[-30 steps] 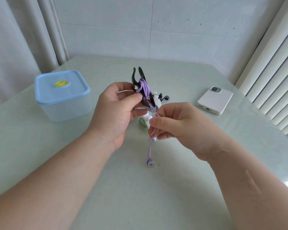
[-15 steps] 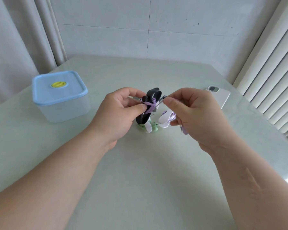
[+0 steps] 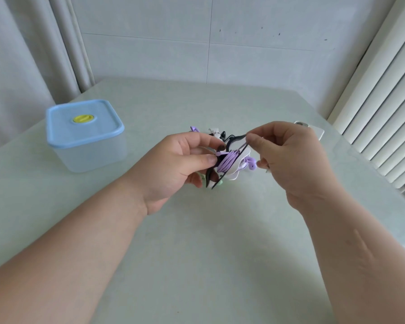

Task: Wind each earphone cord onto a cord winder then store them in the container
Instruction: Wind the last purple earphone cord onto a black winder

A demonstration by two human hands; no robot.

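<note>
My left hand (image 3: pixel 180 162) grips a black cord winder (image 3: pixel 211 177) above the table's middle. A purple earphone cord (image 3: pixel 228 161) is wound round its waist in several turns. My right hand (image 3: pixel 290 155) pinches the free end of that cord just right of the winder's upper tip. A purple earbud (image 3: pixel 251 164) hangs between the two hands. A white winder (image 3: pixel 237 170) lies on the table just behind the black one. The container (image 3: pixel 87 139), clear with a blue lid and yellow valve, stands shut at the left.
More earphones and winders, white, black, purple and green, lie in a small heap (image 3: pixel 216 134) behind my hands. A white phone (image 3: pixel 318 133) lies at the right, mostly hidden by my right hand. Curtains hang at the back left; a ribbed radiator stands at the right.
The black winder has turned in my left hand and more purple cord sits on it. My right hand rose from below the winder to its upper right, taking up the hanging cord.
</note>
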